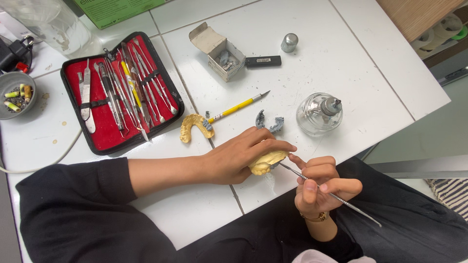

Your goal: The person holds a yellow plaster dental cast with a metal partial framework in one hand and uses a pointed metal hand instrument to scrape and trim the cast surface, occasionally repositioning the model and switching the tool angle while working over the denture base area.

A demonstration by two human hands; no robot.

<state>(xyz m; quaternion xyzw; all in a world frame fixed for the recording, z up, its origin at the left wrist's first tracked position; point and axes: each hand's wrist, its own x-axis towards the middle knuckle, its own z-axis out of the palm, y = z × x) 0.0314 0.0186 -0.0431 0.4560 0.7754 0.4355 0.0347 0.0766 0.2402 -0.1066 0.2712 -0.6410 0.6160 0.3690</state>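
Note:
My left hand (239, 157) grips a pale yellow dental cast (267, 162) at the near edge of the white tiled table (341, 63). In my right hand (319, 186) a thin metal carving tool (336, 197) is held like a pen, its tip touching the cast's right side. Just beyond my left hand lie a second yellow arch-shaped cast (193, 125), a grey arch piece (269, 122) and a yellow-handled tool (236, 107).
An open black case with red lining (119, 90) holds several metal instruments at the left. A glass spirit lamp (319, 114) stands at the right, its metal cap (289, 42) farther back. A small open cardboard box (218, 51), a black stick (263, 61) and a grey bowl (15, 95) are also there.

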